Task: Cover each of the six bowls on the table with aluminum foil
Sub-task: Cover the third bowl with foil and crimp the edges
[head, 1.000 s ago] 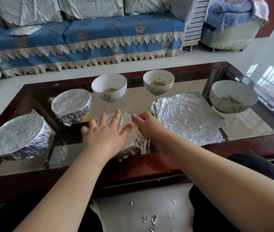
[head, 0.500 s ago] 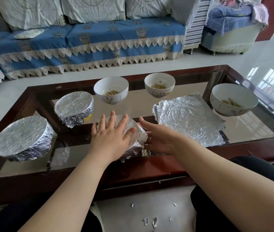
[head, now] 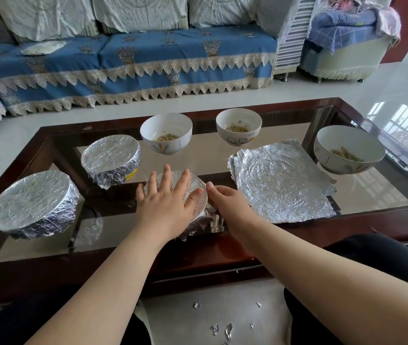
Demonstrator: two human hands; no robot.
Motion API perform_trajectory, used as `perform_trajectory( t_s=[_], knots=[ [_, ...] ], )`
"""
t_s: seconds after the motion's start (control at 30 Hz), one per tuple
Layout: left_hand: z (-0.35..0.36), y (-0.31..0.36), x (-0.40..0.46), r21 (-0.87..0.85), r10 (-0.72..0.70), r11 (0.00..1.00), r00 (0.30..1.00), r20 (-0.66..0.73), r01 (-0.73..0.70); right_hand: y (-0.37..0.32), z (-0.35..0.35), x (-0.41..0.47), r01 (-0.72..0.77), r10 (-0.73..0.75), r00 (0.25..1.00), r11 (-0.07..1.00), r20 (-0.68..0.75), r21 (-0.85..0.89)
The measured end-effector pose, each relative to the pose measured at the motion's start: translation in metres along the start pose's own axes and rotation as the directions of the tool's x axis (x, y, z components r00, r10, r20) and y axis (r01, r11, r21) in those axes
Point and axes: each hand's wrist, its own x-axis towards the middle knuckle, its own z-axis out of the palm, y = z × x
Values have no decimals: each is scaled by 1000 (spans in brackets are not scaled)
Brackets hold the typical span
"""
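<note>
Six bowls stand on a glass-topped table (head: 384, 215). A foil-covered bowl (head: 33, 202) sits at the left and another (head: 112, 159) behind it. The third foil-covered bowl (head: 198, 185) is in front of me; my left hand (head: 168, 202) lies flat on its top with fingers spread. My right hand (head: 225, 202) touches its right side, fingers curved against the foil. Open white bowls with food stand at the back middle (head: 166, 133), back right (head: 239, 126) and far right (head: 348, 149). A stack of foil sheets (head: 282, 180) lies right of my hands.
The table has a dark wooden frame (head: 222, 255) along its near edge. Small foil scraps (head: 222, 329) lie on the floor between my knees. A blue-covered sofa (head: 133, 68) stands beyond the table, a covered chair (head: 347, 41) at the back right.
My right hand has slid from the bowl's top down to its right side. My left hand has shifted slightly over the top. The view has tilted a little.
</note>
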Motion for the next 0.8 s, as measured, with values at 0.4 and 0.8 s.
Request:
perform_trajectory(
  t_s=[0.4, 0.8],
  knots=[
    [3, -1, 3, 26, 8, 1000, 999, -44, -7, 1, 16, -4, -39, 84, 985, 960, -153, 278],
    [5, -2, 4, 17, -1, 1000, 999, -51, 2, -4, 15, 1, -114, 146, 984, 954, -100, 277]
  ],
)
